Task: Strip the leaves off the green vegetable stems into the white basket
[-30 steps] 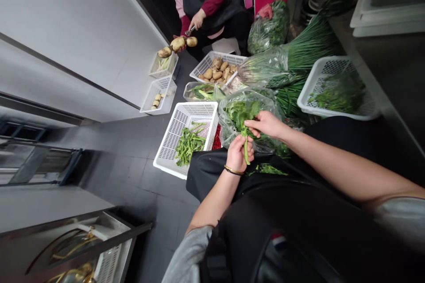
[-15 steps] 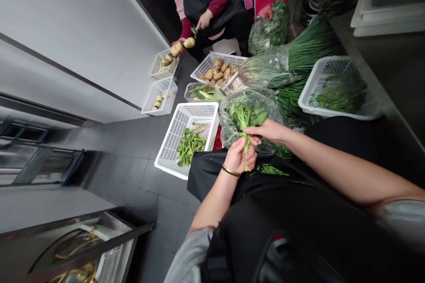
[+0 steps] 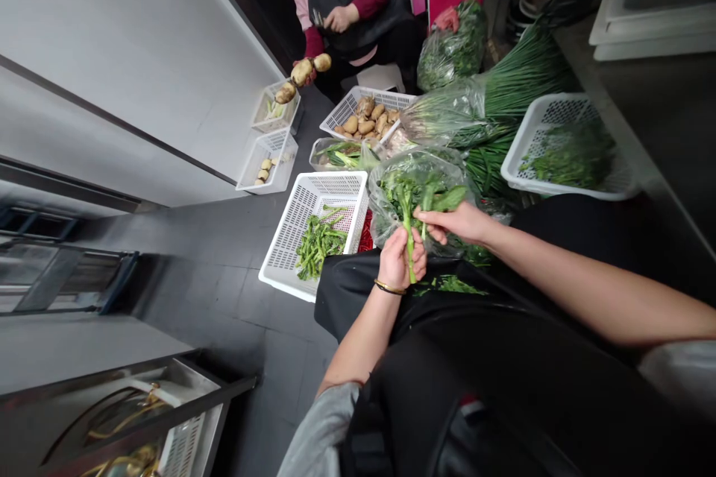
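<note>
My left hand (image 3: 398,262), with a bracelet at the wrist, is closed around the thick lower stem of a leafy green stalk (image 3: 406,201). Just to its right, my right hand (image 3: 456,223) pinches a green leaf (image 3: 449,199) by its stem, a little apart from the main stalk. Under both hands, green trimmings (image 3: 453,284) lie on the black apron over my lap. Behind the stalk sits an open clear plastic bag (image 3: 385,220) of greens. A white perforated basket (image 3: 280,242) at the left holds several trimmed stalks (image 3: 320,244).
A co-worker (image 3: 347,7) sits opposite, holding lotus root (image 3: 302,72) near two small baskets. Between us stands a basket of potatoes (image 3: 366,119). Bagged long green stems (image 3: 520,82) and another basket of greens (image 3: 570,156) lie to the right, beside a metal counter edge.
My right hand has drawn slightly right with a leaf, which now stands apart from the stalk. My left hand keeps hold. The co-worker's free hand has pulled back from the lotus root.
</note>
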{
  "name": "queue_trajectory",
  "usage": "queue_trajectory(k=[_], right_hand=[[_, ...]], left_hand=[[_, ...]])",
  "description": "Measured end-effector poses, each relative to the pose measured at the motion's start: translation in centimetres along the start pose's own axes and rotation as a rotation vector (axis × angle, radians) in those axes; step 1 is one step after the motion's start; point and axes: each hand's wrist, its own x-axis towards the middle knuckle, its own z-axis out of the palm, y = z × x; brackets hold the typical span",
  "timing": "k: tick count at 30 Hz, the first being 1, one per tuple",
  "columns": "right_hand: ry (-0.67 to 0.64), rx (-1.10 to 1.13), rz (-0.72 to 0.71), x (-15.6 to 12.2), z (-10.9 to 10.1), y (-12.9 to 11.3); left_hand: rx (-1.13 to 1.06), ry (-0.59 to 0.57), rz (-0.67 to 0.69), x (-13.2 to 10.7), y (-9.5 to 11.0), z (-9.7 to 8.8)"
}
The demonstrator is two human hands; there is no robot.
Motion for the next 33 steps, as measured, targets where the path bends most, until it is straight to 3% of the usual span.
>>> queue_trajectory(k=[3,7,9,14,17,20,22,24,26,29,31,33], right_hand=[[0.026,-0.040,-0.028,0.5,1.0,-0.6],[-0.002,-0.315,-0.336,-1.7,2.9,-1.5],[0.003,-0.345,-0.378,-2.5,2.8,-1.6],[0.280,-0.329,-0.135,-1.3,1.2,-1.3],[0.209,-0.211,-0.124,-0.4,1.2,-0.7],[0.088,0.117,-0.086,-0.6,1.9,0.4],[0.073,0.315,-0.028,-1.0,2.2,1.1],[0.096,0.415,0.028,-1.4,2.0,1.2],[0.059,0.375,0.036,-1.5,1.6,0.8],[-0.014,0.109,-0.010,-1.2,1.0,-0.3],[0.041,-0.025,-0.001,-0.8,1.0,-0.5],[0.094,0.005,0.025,-0.5,1.5,-0.2]], left_hand=[[0.076,0.010,0.033,0.1,-0.6,0.1],[0.282,0.321,0.268,0.4,-0.9,-0.2],[0.419,0.403,0.354,0.2,-0.9,-0.3],[0.642,0.334,0.352,-0.3,-1.3,0.6],[0.446,0.243,0.277,-0.2,-1.2,1.4],[0.109,0.075,0.101,-0.4,-0.4,1.7],[-0.042,-0.024,0.001,-0.8,0.1,1.6],[-0.120,-0.086,-0.064,-1.1,0.2,1.4],[-0.116,-0.111,-0.115,-1.1,0.0,1.3],[0.047,-0.026,-0.047,-0.5,-0.7,1.3],[0.170,0.116,0.097,0.0,-1.0,1.5],[0.222,0.232,0.199,0.3,-1.0,1.6]])
